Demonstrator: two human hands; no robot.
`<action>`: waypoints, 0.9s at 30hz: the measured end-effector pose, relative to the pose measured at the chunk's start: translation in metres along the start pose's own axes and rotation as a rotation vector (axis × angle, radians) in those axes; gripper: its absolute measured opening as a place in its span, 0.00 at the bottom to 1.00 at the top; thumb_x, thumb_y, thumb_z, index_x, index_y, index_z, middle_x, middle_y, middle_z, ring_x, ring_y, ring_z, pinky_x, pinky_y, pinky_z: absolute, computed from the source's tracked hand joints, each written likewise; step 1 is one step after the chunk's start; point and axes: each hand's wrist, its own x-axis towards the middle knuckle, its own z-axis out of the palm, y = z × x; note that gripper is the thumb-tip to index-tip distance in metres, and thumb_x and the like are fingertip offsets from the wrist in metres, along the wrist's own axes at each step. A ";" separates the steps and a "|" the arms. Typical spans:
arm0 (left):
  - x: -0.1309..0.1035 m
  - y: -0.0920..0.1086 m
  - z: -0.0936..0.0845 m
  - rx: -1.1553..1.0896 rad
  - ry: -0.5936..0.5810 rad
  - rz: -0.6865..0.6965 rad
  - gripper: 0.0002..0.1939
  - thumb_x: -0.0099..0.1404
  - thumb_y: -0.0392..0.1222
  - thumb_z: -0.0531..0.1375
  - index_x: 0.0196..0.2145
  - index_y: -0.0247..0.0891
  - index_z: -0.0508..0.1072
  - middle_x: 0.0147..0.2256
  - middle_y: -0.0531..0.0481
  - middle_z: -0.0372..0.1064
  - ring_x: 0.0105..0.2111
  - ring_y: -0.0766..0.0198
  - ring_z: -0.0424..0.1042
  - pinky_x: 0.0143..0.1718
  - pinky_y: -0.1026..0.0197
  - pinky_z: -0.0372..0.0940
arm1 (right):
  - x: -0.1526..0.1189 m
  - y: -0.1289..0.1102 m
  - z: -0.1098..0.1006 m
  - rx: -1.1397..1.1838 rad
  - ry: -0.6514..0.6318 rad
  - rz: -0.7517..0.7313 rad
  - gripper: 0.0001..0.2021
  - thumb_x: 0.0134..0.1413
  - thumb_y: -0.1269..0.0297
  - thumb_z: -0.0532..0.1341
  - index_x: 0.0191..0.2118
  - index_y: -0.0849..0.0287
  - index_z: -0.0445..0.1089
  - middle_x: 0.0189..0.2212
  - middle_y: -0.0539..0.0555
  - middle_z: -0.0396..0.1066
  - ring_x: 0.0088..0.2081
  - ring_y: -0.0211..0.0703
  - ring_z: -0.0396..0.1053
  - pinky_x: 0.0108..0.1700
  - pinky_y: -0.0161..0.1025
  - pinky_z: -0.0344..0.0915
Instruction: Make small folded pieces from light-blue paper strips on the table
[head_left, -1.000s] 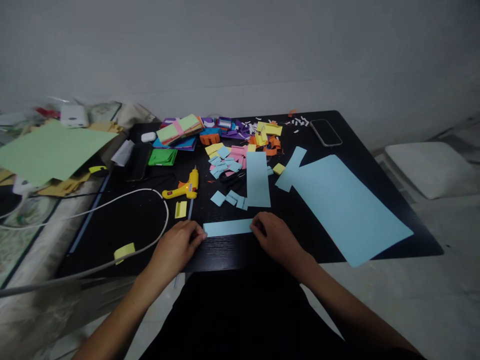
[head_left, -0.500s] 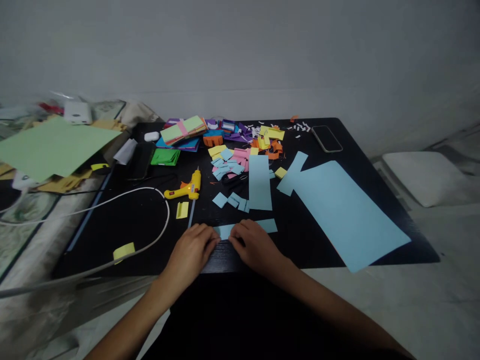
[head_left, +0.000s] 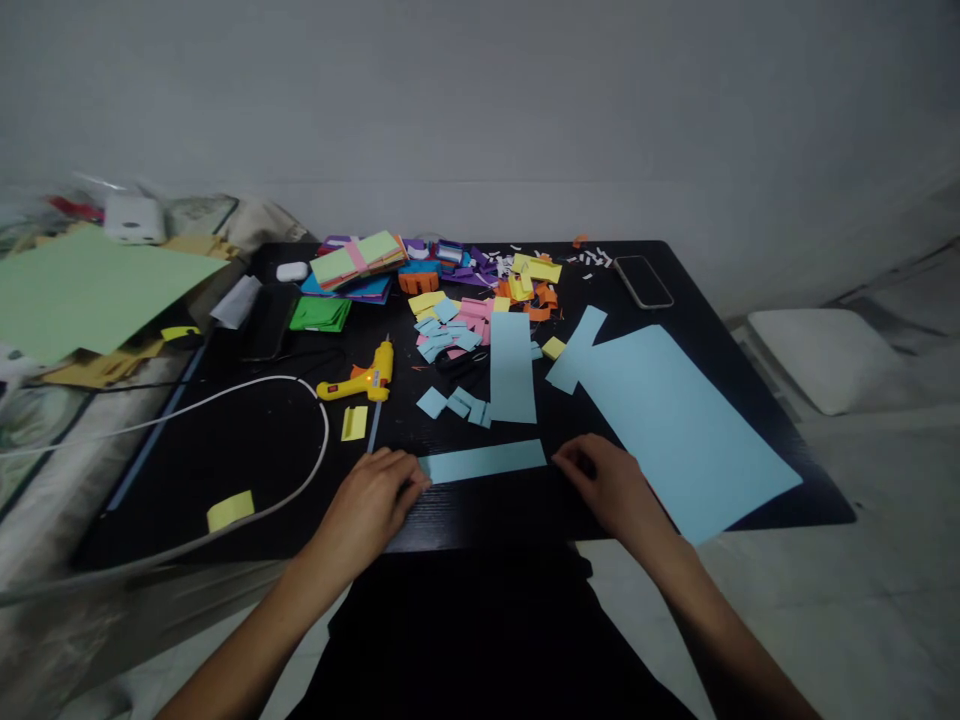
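A narrow light-blue paper strip (head_left: 484, 461) lies crosswise near the table's front edge. My left hand (head_left: 379, 492) is closed at the strip's left end, with thumb and fingertips on the paper. Just past its right end, my right hand (head_left: 606, 480) is closed in a pinch with its fingertips low over the table; whether anything small is between them is hidden. Behind the strip lie an upright blue paper piece (head_left: 513, 368) and small folded blue pieces (head_left: 466, 405). A yellow glue gun (head_left: 364, 376) rests beyond my left hand.
A large blue sheet (head_left: 682, 425) reaches the front edge at right. Colourful folded papers (head_left: 360, 262) and scraps (head_left: 517, 275) crowd the back. Phones lie at back right (head_left: 643, 281) and left (head_left: 268, 322). A white cable (head_left: 324, 440) loops at left. A stool (head_left: 814, 355) stands at right.
My right hand has moved right along the blue strip, from near its middle to just beyond its right end, uncovering the paper. My left hand has stayed at the left end. The view has shifted slightly.
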 end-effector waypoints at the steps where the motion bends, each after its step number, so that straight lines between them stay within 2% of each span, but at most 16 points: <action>1: 0.000 0.000 0.000 -0.002 0.003 -0.001 0.09 0.74 0.37 0.57 0.34 0.40 0.73 0.33 0.51 0.74 0.37 0.56 0.73 0.46 0.51 0.64 | -0.001 0.001 -0.001 -0.007 0.029 -0.009 0.06 0.65 0.66 0.61 0.36 0.56 0.74 0.32 0.54 0.74 0.35 0.47 0.73 0.35 0.43 0.69; 4: 0.002 0.003 0.000 0.023 0.001 -0.015 0.09 0.74 0.37 0.57 0.33 0.40 0.72 0.33 0.51 0.73 0.37 0.55 0.73 0.46 0.51 0.64 | 0.000 -0.010 0.006 -0.017 0.124 -0.028 0.06 0.66 0.69 0.59 0.36 0.58 0.72 0.33 0.56 0.73 0.36 0.47 0.73 0.37 0.43 0.69; 5: 0.002 0.004 0.000 0.035 -0.001 -0.022 0.09 0.74 0.36 0.57 0.33 0.39 0.72 0.33 0.50 0.73 0.37 0.55 0.73 0.46 0.51 0.64 | 0.001 -0.017 0.011 -0.008 0.117 -0.049 0.06 0.66 0.70 0.59 0.36 0.59 0.71 0.34 0.56 0.73 0.37 0.47 0.73 0.38 0.44 0.70; 9: 0.004 0.005 0.000 0.066 -0.014 -0.043 0.09 0.74 0.37 0.57 0.34 0.39 0.72 0.33 0.49 0.73 0.37 0.54 0.72 0.44 0.51 0.63 | 0.008 -0.044 0.032 -0.016 -0.045 -0.162 0.06 0.67 0.73 0.60 0.36 0.58 0.70 0.37 0.56 0.73 0.39 0.47 0.72 0.42 0.44 0.70; 11: 0.003 0.003 -0.002 0.072 -0.012 -0.033 0.09 0.74 0.37 0.58 0.34 0.39 0.73 0.32 0.50 0.72 0.37 0.54 0.71 0.43 0.52 0.62 | 0.010 -0.049 0.037 -0.026 -0.079 -0.163 0.07 0.67 0.74 0.59 0.36 0.58 0.70 0.37 0.56 0.72 0.39 0.47 0.71 0.42 0.44 0.70; 14: 0.000 -0.001 -0.006 0.084 0.008 -0.023 0.09 0.74 0.37 0.59 0.33 0.40 0.73 0.33 0.51 0.73 0.37 0.56 0.70 0.42 0.53 0.61 | 0.011 -0.048 0.036 -0.013 -0.102 -0.156 0.07 0.68 0.74 0.59 0.36 0.58 0.69 0.37 0.55 0.72 0.39 0.47 0.71 0.42 0.44 0.70; 21: -0.010 -0.014 -0.019 0.078 -0.017 -0.097 0.07 0.72 0.38 0.60 0.33 0.40 0.73 0.35 0.50 0.74 0.39 0.54 0.71 0.44 0.52 0.63 | 0.013 -0.047 0.032 0.035 -0.134 -0.131 0.07 0.67 0.73 0.60 0.36 0.57 0.68 0.36 0.54 0.72 0.38 0.46 0.71 0.41 0.44 0.70; 24: -0.013 -0.024 -0.023 0.078 0.022 -0.118 0.07 0.71 0.37 0.59 0.33 0.41 0.73 0.34 0.50 0.73 0.39 0.54 0.71 0.43 0.52 0.64 | 0.013 -0.046 0.031 0.028 -0.129 -0.122 0.07 0.67 0.74 0.61 0.35 0.58 0.69 0.36 0.54 0.72 0.38 0.46 0.71 0.42 0.45 0.70; 27: -0.016 -0.032 -0.027 0.044 0.071 -0.076 0.05 0.71 0.37 0.59 0.36 0.41 0.74 0.36 0.49 0.74 0.39 0.55 0.73 0.43 0.53 0.67 | 0.013 -0.045 0.030 0.042 -0.126 -0.116 0.06 0.67 0.73 0.61 0.37 0.59 0.71 0.37 0.55 0.73 0.39 0.47 0.73 0.42 0.46 0.72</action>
